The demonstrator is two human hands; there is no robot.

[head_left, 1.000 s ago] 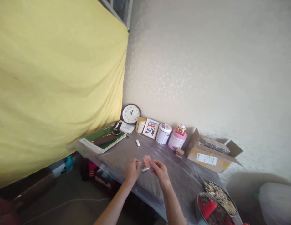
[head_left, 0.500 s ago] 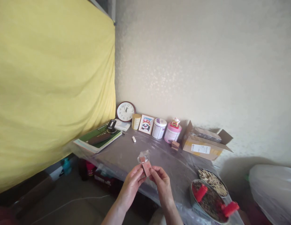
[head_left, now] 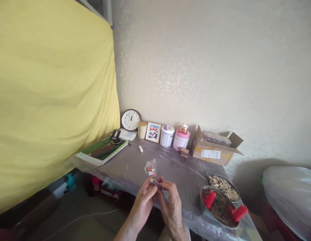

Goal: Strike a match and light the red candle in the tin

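Low in the middle of the view, my left hand (head_left: pixel 144 201) and my right hand (head_left: pixel 171 204) meet over the near edge of the plastic-covered table (head_left: pixel 130 164). Both pinch one small flat box (head_left: pixel 156 183), pinkish with a pale end, tilted between the fingertips. Just beyond them a small clear bag (head_left: pixel 150 167) with a reddish piece inside lies on the table.
A round tray (head_left: pixel 217 207) of dark bits with two red pieces and a tray of pale sticks (head_left: pixel 224 188) sit at the right. An open cardboard box (head_left: pixel 213 149), tins, a framed picture, a clock (head_left: pixel 130 119) and books (head_left: pixel 101 151) line the back. A yellow sheet (head_left: pixel 50 87) hangs at left.
My hands have drawn back toward me with the small box, turning it edge-on. The clear bag now lies on the table apart from my hands. The view has shifted right.
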